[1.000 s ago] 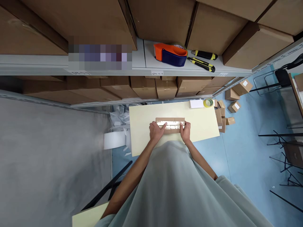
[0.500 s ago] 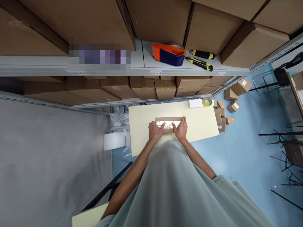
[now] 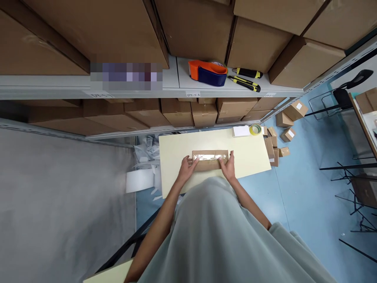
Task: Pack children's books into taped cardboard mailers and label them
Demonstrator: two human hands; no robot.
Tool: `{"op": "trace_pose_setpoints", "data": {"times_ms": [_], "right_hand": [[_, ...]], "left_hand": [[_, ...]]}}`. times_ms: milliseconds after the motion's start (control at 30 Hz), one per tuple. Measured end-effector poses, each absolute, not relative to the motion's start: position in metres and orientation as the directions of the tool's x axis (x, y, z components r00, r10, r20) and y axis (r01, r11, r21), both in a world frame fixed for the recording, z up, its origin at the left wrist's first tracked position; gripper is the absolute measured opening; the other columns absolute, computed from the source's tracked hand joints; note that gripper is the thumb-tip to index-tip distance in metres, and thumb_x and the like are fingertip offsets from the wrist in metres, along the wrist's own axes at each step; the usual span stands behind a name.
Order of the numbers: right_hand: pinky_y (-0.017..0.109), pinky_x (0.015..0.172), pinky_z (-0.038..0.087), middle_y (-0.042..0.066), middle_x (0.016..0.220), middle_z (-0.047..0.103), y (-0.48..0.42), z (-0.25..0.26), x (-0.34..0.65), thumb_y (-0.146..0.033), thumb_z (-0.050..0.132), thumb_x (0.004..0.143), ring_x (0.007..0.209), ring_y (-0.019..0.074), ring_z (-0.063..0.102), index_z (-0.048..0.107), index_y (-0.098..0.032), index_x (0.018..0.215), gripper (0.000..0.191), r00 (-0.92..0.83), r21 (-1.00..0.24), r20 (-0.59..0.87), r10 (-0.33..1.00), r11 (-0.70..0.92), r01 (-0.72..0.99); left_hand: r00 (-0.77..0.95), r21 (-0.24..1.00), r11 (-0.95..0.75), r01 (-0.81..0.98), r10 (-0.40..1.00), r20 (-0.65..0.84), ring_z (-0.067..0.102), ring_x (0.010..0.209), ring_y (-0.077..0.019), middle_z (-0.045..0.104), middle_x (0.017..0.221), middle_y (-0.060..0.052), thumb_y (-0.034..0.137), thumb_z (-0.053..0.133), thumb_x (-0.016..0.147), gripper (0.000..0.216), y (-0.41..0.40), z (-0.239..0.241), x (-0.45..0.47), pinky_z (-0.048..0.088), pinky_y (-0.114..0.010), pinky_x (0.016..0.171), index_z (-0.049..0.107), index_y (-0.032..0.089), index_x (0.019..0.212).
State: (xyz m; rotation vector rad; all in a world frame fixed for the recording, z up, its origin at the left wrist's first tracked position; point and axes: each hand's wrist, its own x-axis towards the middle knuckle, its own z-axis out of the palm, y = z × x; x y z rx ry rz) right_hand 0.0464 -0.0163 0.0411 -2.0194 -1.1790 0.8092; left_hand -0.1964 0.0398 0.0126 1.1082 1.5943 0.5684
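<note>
A small brown cardboard box (image 3: 207,164) lies on the pale yellow tabletop (image 3: 175,155), with a shiny strip of clear tape (image 3: 209,157) running along its top. My left hand (image 3: 186,169) grips the box's left end, its thumb on the top edge and its fingers at the side. At the opposite end my right hand (image 3: 228,168) holds the box in the same way, thumb over the top and fingers along the right side. The undersides of the fingers are partly hidden.
A tape roll (image 3: 255,129) and a white stack (image 3: 240,131) sit at the table's back right. Small cartons (image 3: 273,151) are piled beyond its right edge. Above, a shelf (image 3: 176,92) carries large boxes, an orange-and-blue tape dispenser (image 3: 208,73) and utility knives (image 3: 247,78).
My hands have slid outward from the top of the box to its two ends. The thumbs are farther apart, and more of the taped top shows. The camera view has shifted slightly.
</note>
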Motion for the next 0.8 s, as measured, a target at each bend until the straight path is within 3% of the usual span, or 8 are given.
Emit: {"op": "trace_pose_setpoints", "data": {"times_ms": [100,200,267,367,500,667,800], "right_hand": [[0.052,0.129,0.037,0.022,0.177,0.028,-0.049,0.036,0.062,-0.072,0.069,0.09,0.162,0.0338,0.035,0.011,-0.012,0.174,0.118,0.415,-0.827,-0.29,0.862,-0.444,0.346],[0.052,0.122,0.047,0.021,0.173,0.039,-0.073,0.027,0.068,-0.069,0.083,0.077,0.153,0.0366,0.049,0.021,-0.016,0.173,0.125,0.34,-0.817,-0.381,0.86,-0.485,0.311],[0.052,0.115,0.053,0.02,0.165,0.051,-0.078,0.025,0.067,-0.066,0.079,0.081,0.143,0.0361,0.06,0.034,-0.017,0.168,0.109,0.304,-0.808,-0.39,0.869,-0.482,0.34],[0.051,0.109,0.057,0.02,0.145,0.068,-0.071,0.034,0.068,-0.06,0.062,0.097,0.13,0.0322,0.068,0.048,-0.015,0.158,0.077,0.349,-0.812,-0.275,0.896,-0.411,0.415],[0.047,0.103,0.059,0.017,0.125,0.074,-0.041,0.051,0.076,-0.052,0.051,0.106,0.119,0.0282,0.071,0.063,-0.015,0.141,0.052,0.395,-0.786,-0.098,0.913,-0.315,0.533],[0.042,0.095,0.061,0.016,0.114,0.074,-0.005,0.045,0.087,-0.044,0.051,0.103,0.1,0.0266,0.073,0.073,-0.013,0.122,0.042,0.353,-0.723,-0.191,0.916,-0.375,0.581],[0.045,0.098,0.06,0.019,0.121,0.073,-0.003,0.036,0.088,-0.038,0.047,0.104,0.108,0.0294,0.072,0.07,-0.011,0.13,0.045,0.334,-0.635,-0.249,0.909,-0.413,0.652]], "left_hand": [[0.023,0.831,0.485,0.273,0.86,-0.509,0.057,0.142,-0.0345,0.051,0.159,-0.022,0.063,0.081,0.08,0.096,0.015,0.003,-0.214,0.052,-0.051,0.114,0.041,0.021,0.157],[0.138,0.85,0.446,0.28,0.857,-0.496,0.049,0.151,-0.0358,0.046,0.168,-0.018,0.052,0.092,0.068,0.108,-0.01,-0.003,-0.218,0.047,-0.053,0.121,0.041,0.026,0.16],[0.195,0.857,0.399,0.327,0.859,-0.474,0.052,0.15,-0.0346,0.052,0.164,-0.015,0.048,0.091,0.07,0.102,-0.019,-0.001,-0.214,0.045,-0.055,0.123,0.045,0.026,0.158],[0.118,0.837,0.32,0.444,0.905,-0.408,0.058,0.144,-0.0337,0.063,0.151,-0.013,0.043,0.086,0.076,0.084,-0.021,0.009,-0.207,0.045,-0.055,0.124,0.055,0.024,0.151],[-0.022,0.851,0.267,0.452,0.957,-0.289,0.063,0.136,-0.0297,0.066,0.143,-0.013,0.042,0.074,0.09,0.067,-0.01,0.026,-0.198,0.053,-0.05,0.117,0.056,0.023,0.151],[-0.111,0.838,0.328,0.437,0.944,-0.312,0.071,0.12,-0.0263,0.067,0.132,-0.014,0.039,0.065,0.097,0.047,0.007,0.028,-0.188,0.061,-0.043,0.104,0.065,0.02,0.14],[-0.049,0.805,0.336,0.488,0.932,-0.359,0.073,0.117,-0.0271,0.065,0.135,-0.016,0.038,0.066,0.096,0.051,0.006,0.023,-0.184,0.062,-0.043,0.102,0.063,0.018,0.142]]}}
